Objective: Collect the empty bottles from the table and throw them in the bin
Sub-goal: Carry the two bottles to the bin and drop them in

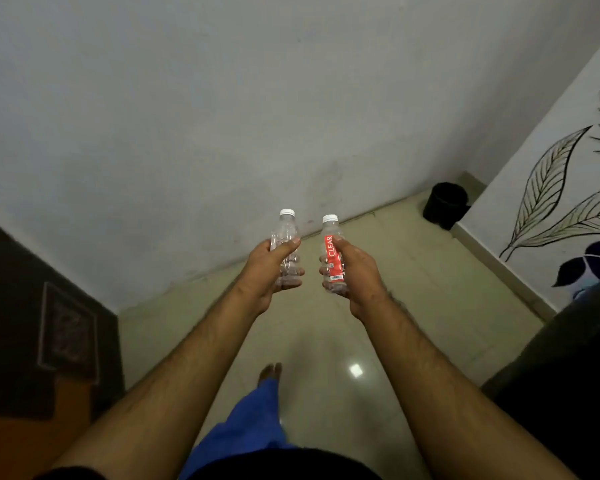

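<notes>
The left hand [274, 268] is wrapped around an unlabelled clear plastic bottle [286, 251], thumb lying across its front and fingertips curling round from the far side. The right hand [352, 271] grips a second clear bottle with a red label [333, 258], the label printed "CLEAR" in white letters running lengthwise. Both arms are stretched out forward from the body, bare to the elbow, and the two bottles are held just beside each other without touching.

Each bottle stands close to upright in its hand, long axis running from base near the palm up to a white screw cap [287, 212] pointing away from the person and toward the wall. The unlabelled bottle leans very slightly to the right at the top; the labelled one, topped by its own white cap [330, 218], is near vertical. Both look empty.

A black bin [444, 204] sits on the pale tiled floor [413, 306] in the far right corner, where the plain grey wall [222, 116] meets a white wall painted with a leaf mural [561, 188]. The bin is well apart from the bottles, ahead and to the right. A bare foot [271, 370] and a blue trouser leg [250, 424] show below the arms. Dark wooden furniture [49, 323] stands at the left edge.
</notes>
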Demonstrator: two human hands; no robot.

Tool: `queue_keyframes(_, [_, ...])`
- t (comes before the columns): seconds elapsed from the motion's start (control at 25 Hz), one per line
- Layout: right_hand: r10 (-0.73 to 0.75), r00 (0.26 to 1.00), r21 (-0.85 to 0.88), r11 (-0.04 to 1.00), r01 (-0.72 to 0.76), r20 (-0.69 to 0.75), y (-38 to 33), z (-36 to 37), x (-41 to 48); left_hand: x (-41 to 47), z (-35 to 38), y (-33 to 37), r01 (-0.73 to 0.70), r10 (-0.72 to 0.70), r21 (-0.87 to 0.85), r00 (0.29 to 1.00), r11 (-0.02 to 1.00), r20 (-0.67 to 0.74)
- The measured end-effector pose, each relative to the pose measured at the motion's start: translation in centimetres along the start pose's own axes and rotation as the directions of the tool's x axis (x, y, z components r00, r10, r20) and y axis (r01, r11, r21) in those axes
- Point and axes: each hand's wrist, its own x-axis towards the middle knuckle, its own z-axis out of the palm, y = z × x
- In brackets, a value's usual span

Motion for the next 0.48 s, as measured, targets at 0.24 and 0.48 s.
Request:
queue_keyframes(0.24, [0.027, 0.979, 0.083, 0.997, -0.01, -0.2, -9.0, -0.9, 16.1, 19.8, 7.0, 7.4, 0.165, -0.173, 0.084, 0.979, 0.983, 0.111])
queue_keyframes(0.48, [0.061, 0.925, 0.144, 0.99, -0.007, -0.375, -16.0, -8.4, 29.7, 36.1, 19.1, 11.0, 0.16, -0.233, 0.271, 0.936, 0.949, 0.263])
